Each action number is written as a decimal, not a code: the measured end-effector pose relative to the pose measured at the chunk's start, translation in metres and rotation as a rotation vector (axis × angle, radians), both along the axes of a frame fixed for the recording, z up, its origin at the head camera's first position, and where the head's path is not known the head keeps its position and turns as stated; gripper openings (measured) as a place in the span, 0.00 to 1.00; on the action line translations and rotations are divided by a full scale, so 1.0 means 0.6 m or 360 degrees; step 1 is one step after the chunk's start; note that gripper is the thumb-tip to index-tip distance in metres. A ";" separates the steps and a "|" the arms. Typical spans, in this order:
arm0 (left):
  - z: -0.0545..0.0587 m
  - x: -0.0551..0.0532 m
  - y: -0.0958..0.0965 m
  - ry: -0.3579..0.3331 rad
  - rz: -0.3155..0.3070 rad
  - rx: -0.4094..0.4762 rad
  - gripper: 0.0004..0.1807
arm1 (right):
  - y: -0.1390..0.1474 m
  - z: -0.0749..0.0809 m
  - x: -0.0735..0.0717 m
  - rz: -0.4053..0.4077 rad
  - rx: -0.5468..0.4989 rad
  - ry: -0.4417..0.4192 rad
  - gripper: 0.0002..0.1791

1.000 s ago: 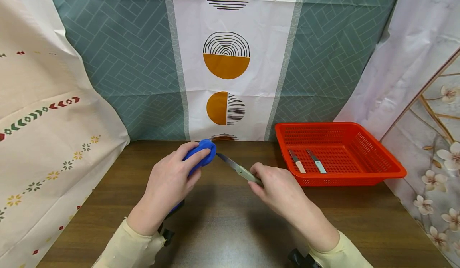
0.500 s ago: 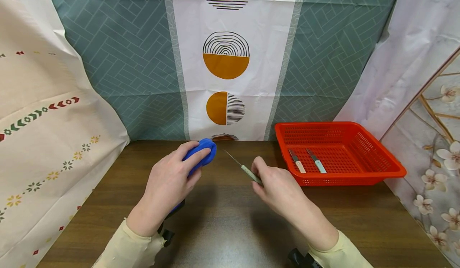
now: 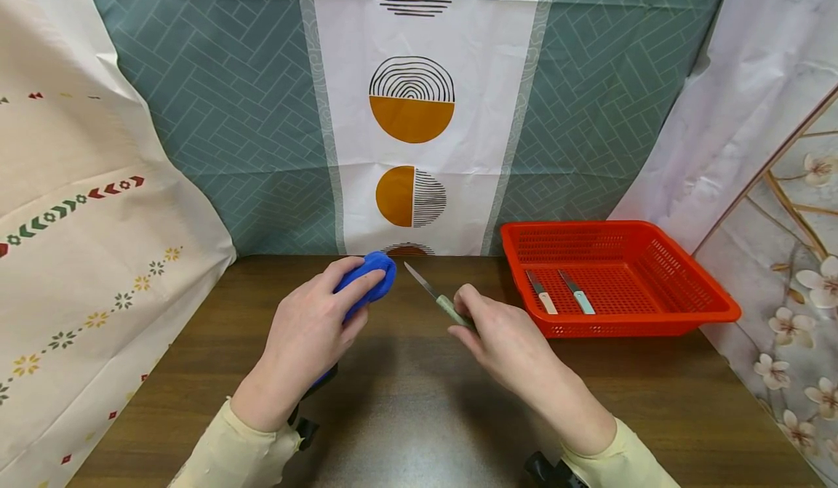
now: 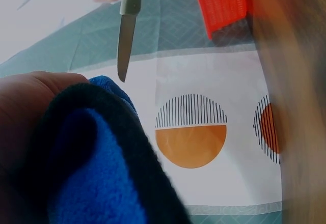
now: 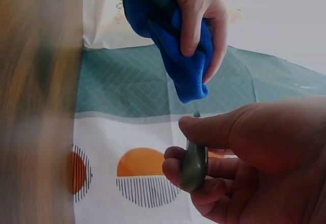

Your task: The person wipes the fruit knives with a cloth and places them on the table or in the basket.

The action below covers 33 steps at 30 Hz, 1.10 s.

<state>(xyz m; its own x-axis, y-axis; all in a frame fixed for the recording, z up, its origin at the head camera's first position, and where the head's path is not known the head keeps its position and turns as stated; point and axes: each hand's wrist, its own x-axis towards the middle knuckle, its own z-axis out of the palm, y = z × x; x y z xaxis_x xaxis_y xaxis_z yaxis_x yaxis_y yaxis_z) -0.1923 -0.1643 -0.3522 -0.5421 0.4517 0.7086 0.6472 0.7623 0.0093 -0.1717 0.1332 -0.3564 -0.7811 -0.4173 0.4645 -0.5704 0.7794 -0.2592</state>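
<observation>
My left hand [image 3: 313, 339] grips a bunched blue cloth [image 3: 377, 278] above the table. The cloth has a dark edge and hangs down below the hand, as the right wrist view shows. In my right hand [image 3: 513, 350] is a small knife [image 3: 445, 305] with a pale green handle, held between thumb and fingers. Its blade [image 4: 126, 46] points up and left toward the cloth, with a small gap between the tip and the cloth in the head view. From the right wrist, the handle's rounded end [image 5: 193, 172] shows and the blade is mostly hidden.
A red perforated basket [image 3: 694, 321] stands at the back right of the wooden table [image 3: 406, 415]. Inside lie two more knives, one with a pinkish handle [image 3: 547, 303] and one with a light blue handle [image 3: 583, 302]. Patterned curtains [image 3: 249, 110] hang behind and at both sides.
The knife tip has drawn away from the cloth, and the blade has turned edge-on and then partly flat again. My left hand and the cloth have hardly moved.
</observation>
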 end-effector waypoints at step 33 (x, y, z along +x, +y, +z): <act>-0.004 0.019 0.034 0.0001 -0.0105 -0.0044 0.28 | -0.013 0.008 0.000 -0.0158 0.0033 -0.0232 0.18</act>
<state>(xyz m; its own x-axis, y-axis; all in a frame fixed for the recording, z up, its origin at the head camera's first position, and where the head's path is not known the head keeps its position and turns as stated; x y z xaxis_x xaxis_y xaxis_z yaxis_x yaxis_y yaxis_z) -0.1807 -0.1437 -0.3546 -0.5098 0.5062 0.6956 0.6963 0.7177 -0.0120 -0.1720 0.1256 -0.3519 -0.8773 -0.3431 0.3355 -0.4481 0.8360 -0.3169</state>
